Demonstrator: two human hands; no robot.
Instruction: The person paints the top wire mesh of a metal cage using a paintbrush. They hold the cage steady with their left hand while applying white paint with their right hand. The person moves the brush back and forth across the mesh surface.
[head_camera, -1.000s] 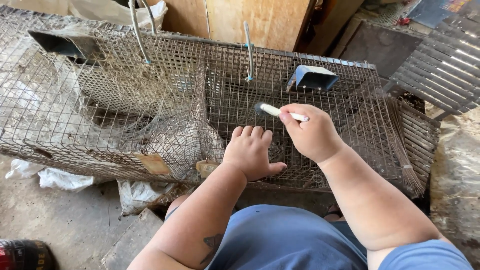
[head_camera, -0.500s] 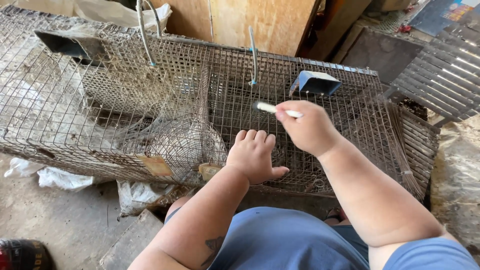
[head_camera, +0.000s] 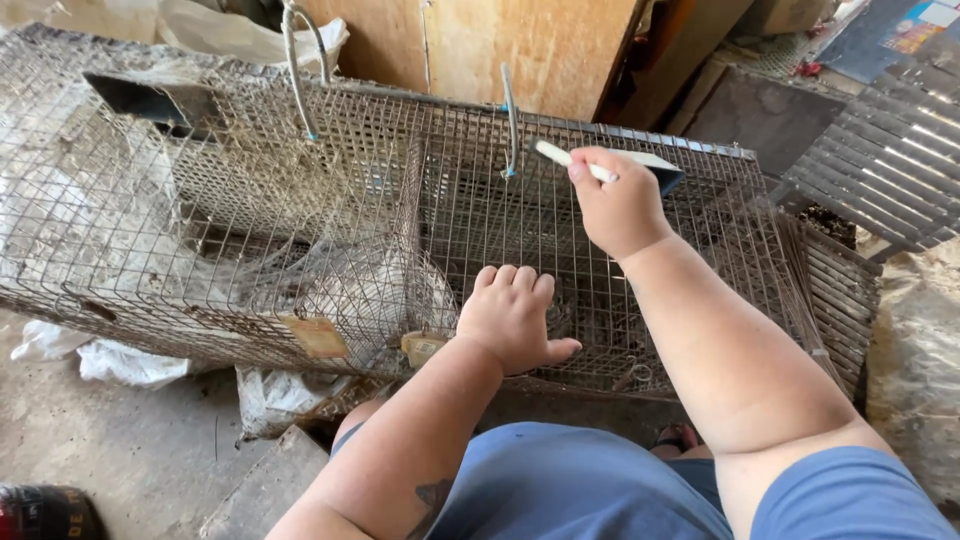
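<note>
The right hand (head_camera: 615, 205) is closed in a grip around a thin white stick (head_camera: 572, 161), pinched between thumb and fingers and held just over the top of the wire cage (head_camera: 300, 230), near its far edge and a dark feeder box (head_camera: 662, 172). The left hand (head_camera: 512, 318) lies open and flat against the front mesh, steadying it and holding nothing. Judging from this, the work at the cage looks only partly done: the stick's tip has not gone through the wires, and nothing inside the right-hand compartment looks touched. Pale fur shows behind the mesh, too blurred to tell more.
</note>
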